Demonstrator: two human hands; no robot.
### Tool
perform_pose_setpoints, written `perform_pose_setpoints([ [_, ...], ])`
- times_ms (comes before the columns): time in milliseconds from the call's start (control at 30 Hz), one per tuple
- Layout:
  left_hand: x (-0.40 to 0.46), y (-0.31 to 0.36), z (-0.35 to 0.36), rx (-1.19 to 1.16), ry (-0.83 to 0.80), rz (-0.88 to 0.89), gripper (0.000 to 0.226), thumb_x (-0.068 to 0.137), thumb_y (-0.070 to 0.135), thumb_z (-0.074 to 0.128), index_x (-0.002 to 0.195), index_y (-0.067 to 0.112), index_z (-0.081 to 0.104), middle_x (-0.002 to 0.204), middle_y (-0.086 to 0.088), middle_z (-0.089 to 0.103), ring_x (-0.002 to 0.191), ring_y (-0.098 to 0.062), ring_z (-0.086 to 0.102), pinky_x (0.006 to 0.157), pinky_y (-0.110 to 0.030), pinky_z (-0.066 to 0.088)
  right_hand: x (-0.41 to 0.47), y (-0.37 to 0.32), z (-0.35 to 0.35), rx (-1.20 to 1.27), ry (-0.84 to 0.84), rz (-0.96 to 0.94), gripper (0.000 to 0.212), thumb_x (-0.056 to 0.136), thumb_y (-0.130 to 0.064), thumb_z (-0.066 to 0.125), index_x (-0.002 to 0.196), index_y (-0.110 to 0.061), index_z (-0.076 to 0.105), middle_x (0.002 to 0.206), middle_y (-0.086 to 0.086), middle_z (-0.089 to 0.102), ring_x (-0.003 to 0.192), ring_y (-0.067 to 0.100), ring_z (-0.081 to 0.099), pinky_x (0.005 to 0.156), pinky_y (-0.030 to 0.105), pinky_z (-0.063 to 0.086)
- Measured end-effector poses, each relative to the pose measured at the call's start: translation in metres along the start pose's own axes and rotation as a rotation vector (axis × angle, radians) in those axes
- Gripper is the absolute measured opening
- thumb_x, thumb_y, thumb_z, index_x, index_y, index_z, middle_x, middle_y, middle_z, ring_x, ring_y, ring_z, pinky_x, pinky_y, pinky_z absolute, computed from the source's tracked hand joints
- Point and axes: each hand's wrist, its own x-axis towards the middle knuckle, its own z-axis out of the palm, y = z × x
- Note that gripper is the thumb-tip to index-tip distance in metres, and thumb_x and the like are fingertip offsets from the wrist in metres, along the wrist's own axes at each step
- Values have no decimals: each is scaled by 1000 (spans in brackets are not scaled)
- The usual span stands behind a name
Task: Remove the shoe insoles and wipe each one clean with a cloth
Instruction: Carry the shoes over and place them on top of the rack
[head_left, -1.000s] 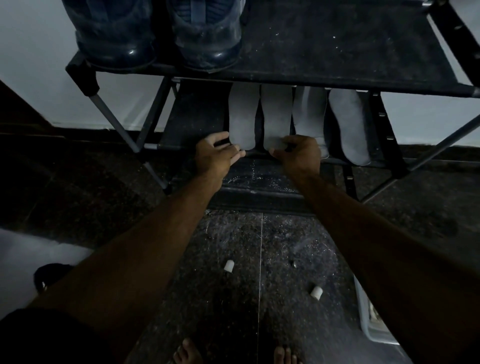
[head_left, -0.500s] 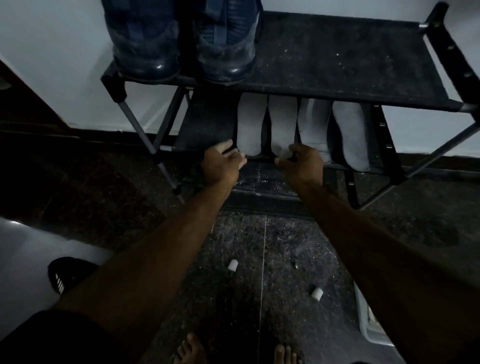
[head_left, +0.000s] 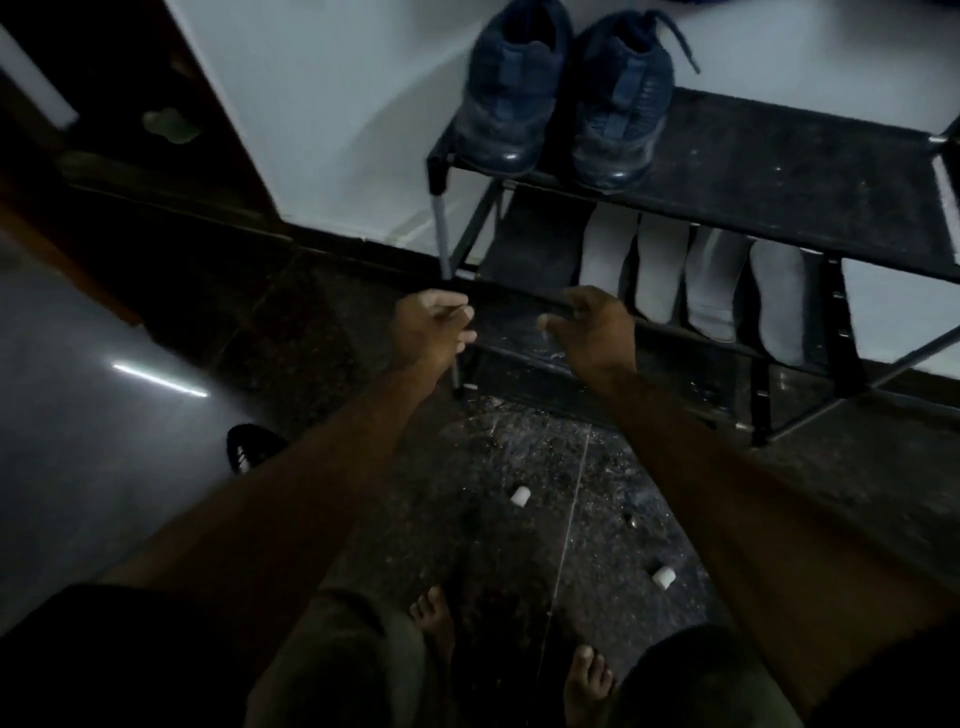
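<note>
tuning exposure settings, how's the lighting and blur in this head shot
Head view: dim overall, floor and both arms nearly black; bright glare streak at left; motion blur smears the left hand, right hand and insoles; wide-angle bending at edges.

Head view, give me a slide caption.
Both hands, left and right, empty before four grey insoles on rack.

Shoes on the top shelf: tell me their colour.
The shoes are dark navy blue, laces included; the head view, the only one, shows it, though dimly.
</note>
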Motion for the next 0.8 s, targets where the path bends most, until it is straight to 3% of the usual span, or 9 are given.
perform_pose_setpoints([
  [200,-12,6,-124,39,179,56,18,92,7,63,108,0,64,82,-4,67,52,-3,65,54,-21,51,-28,-66,71,-20,-100,-146,40,78,-18,79,112,-2,66,110,13,67,102,23,63,84,20,46],
  [300,-19,1,-186,67,270,57,18,90,7,64,107,0,65,89,-11,68,53,-4,65,51,-18,51,-47,-94,109,-29,-181,-190,45,80,-20,78,119,-3,62,118,13,65,108,23,61,86,19,45],
  [433,-28,-19,-263,106,384,15,11,89,8,65,100,5,66,88,-12,69,59,-12,64,48,-17,45,-70,-120,165,-52,-282,-271,48,82,-22,77,123,-2,60,121,15,62,111,25,58,97,36,48],
  [533,-35,-40,-305,136,457,-19,13,87,6,66,100,1,66,75,-4,65,56,-8,61,49,-16,46,-83,-129,208,-102,-343,-300,49,81,-24,78,122,-4,61,119,14,63,108,25,59,95,35,47],
  [667,-42,-83,-347,204,530,-81,15,82,10,70,96,7,70,81,-9,71,73,-22,69,65,-30,56,-98,-130,259,-152,-438,-328,45,80,-24,78,117,-4,64,114,14,65,104,27,60,89,33,46],
  [800,-44,-143,-378,233,574,-177,10,79,11,70,89,11,70,84,-13,72,80,-28,71,75,-40,58,-111,-115,307,-207,-521,-303,48,81,-24,77,121,-4,62,115,11,64,104,22,60,80,22,41],
])
